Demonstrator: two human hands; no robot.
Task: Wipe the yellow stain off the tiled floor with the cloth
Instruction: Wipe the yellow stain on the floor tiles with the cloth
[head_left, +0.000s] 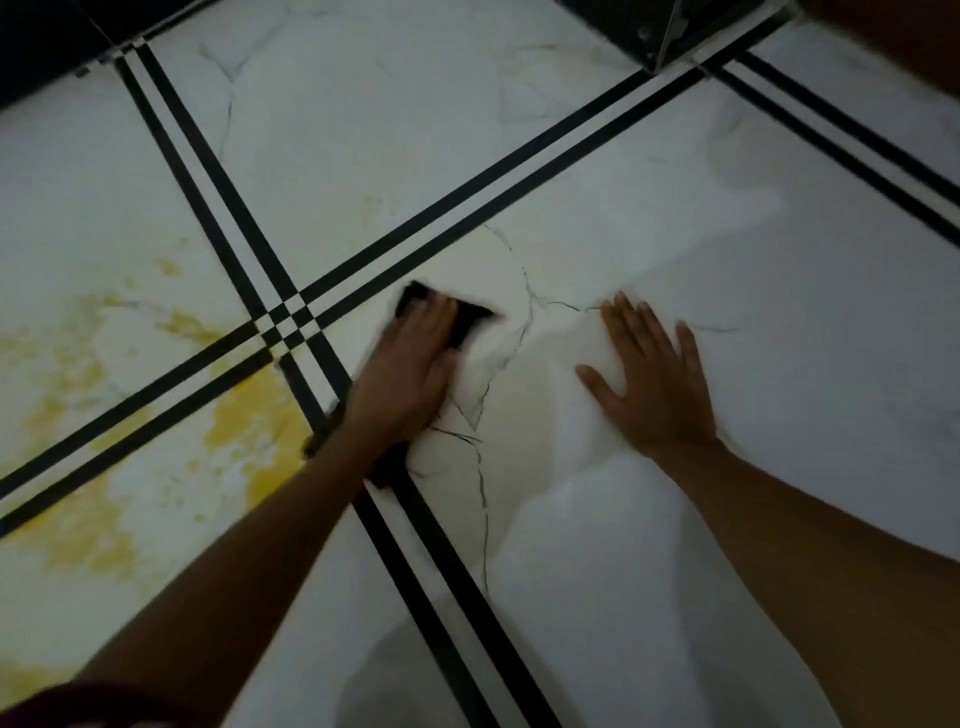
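A: Two hands (530, 379) are down on the tiled floor (779, 322), both bare. Which one has the cloth?

B: The left hand (402, 374). It lies flat, palm down, with its fingers (434, 312) laid over a dark cloth (462, 319). It is pressing the cloth to the tile, not pinching it. The cloth shows as a dark patch past the fingertips, blurred at its edges.

A: And the right hand (657, 384)?

B: Spread wide, fingers apart, palm flat on the white tile, holding nothing. It sits well apart from the cloth, to the right of a thin dark crack line (527, 312) in the marble pattern.

A: Where is the yellow stain (249, 415)?

B: On the tiles to the left, across the black double stripes (218, 197). The strongest yellow lies in the lower left tile, just beside the crossing of the stripes (288, 317). Fainter yellow smears spread over the tile above it and toward the left edge.

A: So the cloth is not on the stain?

B: No. The cloth rests on the right-hand tile, just past the stripe crossing, near the stain but apart from it. The left forearm (249, 561) crosses the stripes at an angle.

A: Anything else in view?

B: A dark sleeve edge (78, 706) at the bottom left corner, and a dark fixture with a metal edge (665, 36) at the top right. I cannot tell what that is.
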